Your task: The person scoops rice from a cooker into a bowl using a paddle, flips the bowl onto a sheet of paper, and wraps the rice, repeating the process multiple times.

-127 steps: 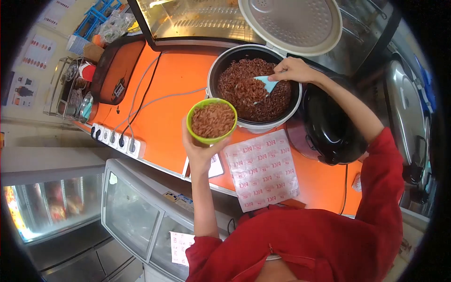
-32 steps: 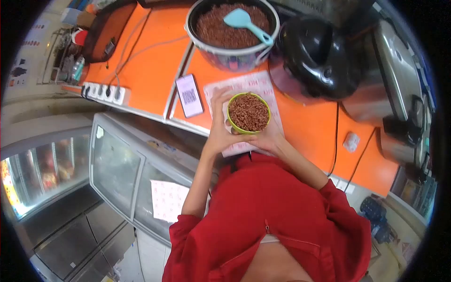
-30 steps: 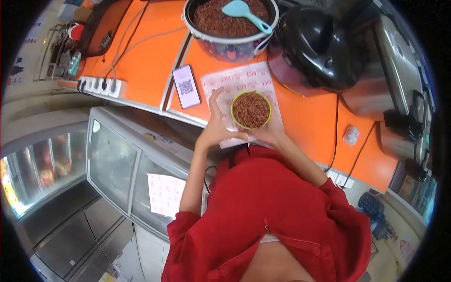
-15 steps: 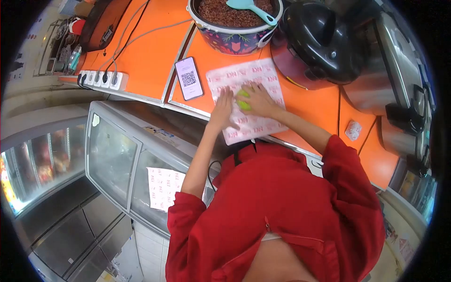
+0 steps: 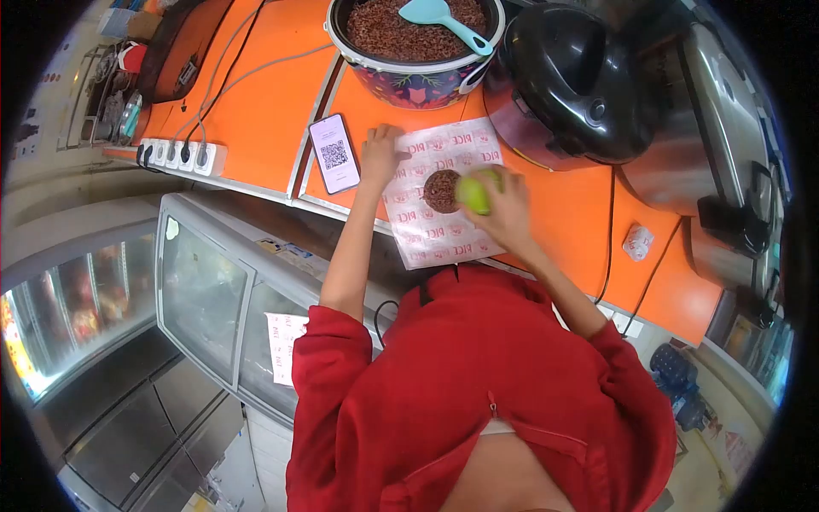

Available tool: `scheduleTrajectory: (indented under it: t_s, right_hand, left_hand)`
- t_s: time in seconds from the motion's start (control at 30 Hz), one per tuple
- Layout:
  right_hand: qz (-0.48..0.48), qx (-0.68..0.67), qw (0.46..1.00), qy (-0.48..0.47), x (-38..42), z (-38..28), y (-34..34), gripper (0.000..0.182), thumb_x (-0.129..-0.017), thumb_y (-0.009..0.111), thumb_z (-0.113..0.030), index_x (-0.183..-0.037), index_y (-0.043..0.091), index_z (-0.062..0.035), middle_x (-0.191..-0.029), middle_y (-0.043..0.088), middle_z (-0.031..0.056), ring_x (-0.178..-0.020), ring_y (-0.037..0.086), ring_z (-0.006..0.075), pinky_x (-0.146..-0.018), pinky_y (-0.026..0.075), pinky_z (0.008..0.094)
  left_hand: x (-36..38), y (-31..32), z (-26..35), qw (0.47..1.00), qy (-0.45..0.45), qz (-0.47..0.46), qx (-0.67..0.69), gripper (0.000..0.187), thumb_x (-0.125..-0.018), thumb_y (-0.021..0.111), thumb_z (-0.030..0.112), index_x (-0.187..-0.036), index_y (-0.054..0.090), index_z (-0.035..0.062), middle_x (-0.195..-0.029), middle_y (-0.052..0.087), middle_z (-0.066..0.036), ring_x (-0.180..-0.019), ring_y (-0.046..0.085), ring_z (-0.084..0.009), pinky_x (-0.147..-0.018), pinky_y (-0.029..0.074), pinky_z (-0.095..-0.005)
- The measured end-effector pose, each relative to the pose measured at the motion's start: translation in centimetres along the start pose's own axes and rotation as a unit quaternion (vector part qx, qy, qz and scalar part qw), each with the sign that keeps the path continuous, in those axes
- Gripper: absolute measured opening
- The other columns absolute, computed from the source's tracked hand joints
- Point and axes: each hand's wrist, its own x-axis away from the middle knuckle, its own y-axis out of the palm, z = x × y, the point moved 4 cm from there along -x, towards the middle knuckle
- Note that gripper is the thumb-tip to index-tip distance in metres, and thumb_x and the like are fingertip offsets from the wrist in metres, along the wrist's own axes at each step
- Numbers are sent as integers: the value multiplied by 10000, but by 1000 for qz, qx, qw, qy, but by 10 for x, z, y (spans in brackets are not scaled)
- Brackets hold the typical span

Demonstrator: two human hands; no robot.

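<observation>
Beside phone (image 5: 334,154), L hand (image 5: 380,158) is stretched fwd, set at paper's (image 5: 439,236) L edge; grip can't be told, palm hidden. Rice (image 5: 441,191) is mounded mid-paper. Bowl (image 5: 477,194), blurred, inside hidden, is clamped in R hand (image 5: 508,213), forearm angled inward.

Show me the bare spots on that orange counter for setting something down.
Bare orange counter lies between the white power strip and QR-code phone, and between the red-printed white paper and thin black cable, below the black-lidded cooker. Crowded: the paper, around left hand, brown rice mound and right hand.
</observation>
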Motion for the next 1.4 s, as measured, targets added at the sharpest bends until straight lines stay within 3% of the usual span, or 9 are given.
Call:
scheduleTrajectory:
  t_s: [0.27,0.33,0.47,0.6,0.7,0.9,1.1,1.17,1.4]
  right_hand:
    - [-77,137,964,216,72,124,-28,608,-728,689,-454,-1178,518,-81,-1180,502,159,-1043,470,374,-868,394,495]
    - [-35,246,965,85,61,108,-21,552,-759,675,-379,-1191,513,-76,-1198,494,162,-1066,464,374,-884,390,488]
    - [-73,-21,989,-127,-29,36,7,488,-801,623,-159,-1257,477,-61,-1263,460,148,-1153,444,349,-971,373,437]
    - [-3,-14,970,-242,-121,-15,61,415,-767,546,-41,-1181,535,-53,-1178,527,134,-1127,494,299,-948,415,378]
    - [-155,77,941,-290,-149,-24,85,336,-745,536,-43,-1079,573,-47,-1115,535,120,-1087,519,281,-910,442,391]
    - [-81,-101,936,-328,-134,-14,57,257,-748,557,-51,-1003,593,-61,-952,606,115,-944,592,291,-792,500,360]
    - [-216,-68,964,-137,-139,7,61,217,-745,531,-18,-956,561,-60,-979,609,99,-959,580,287,-823,479,369]
    - [-56,-86,952,-289,-135,-3,47,196,-751,553,-44,-945,566,-66,-940,613,81,-917,582,278,-813,478,352]
    - [-184,-52,911,-366,-104,-8,43,238,-765,583,-87,-995,586,-25,-1083,596,105,-1076,551,270,-868,467,406]
  left_hand:
    - [-18,4,-32,979,-74,-57,182,265,-642,754,140,-862,636,53,-814,632,-90,-849,602,-286,-796,427,-417]
    - [-19,1,-41,982,-72,-23,170,191,-686,708,86,-857,634,46,-800,632,-112,-797,608,-294,-780,437,-397]
    - [-17,-26,-32,996,31,24,75,124,-733,634,34,-857,635,39,-807,630,-116,-810,600,-309,-777,440,-395]
    - [-6,-48,-17,993,103,64,-3,122,-749,585,34,-860,636,29,-822,622,-123,-807,582,-311,-743,443,-396]
    - [7,-57,-14,988,135,74,-8,150,-747,579,40,-889,627,36,-847,607,-124,-822,566,-316,-738,433,-393]
    - [18,-52,2,980,118,146,62,144,-774,627,99,-906,580,67,-904,590,-71,-847,575,-271,-736,433,-388]
    - [4,-57,20,973,158,162,55,173,-739,671,122,-879,583,72,-916,588,-51,-892,572,-256,-774,432,-385]
    - [5,-58,21,968,179,170,35,173,-730,680,127,-866,586,76,-910,586,-42,-910,569,-245,-789,427,-387]
    - [36,-66,26,964,138,198,109,137,-701,675,60,-804,589,84,-967,577,-49,-973,537,-259,-822,398,-394]
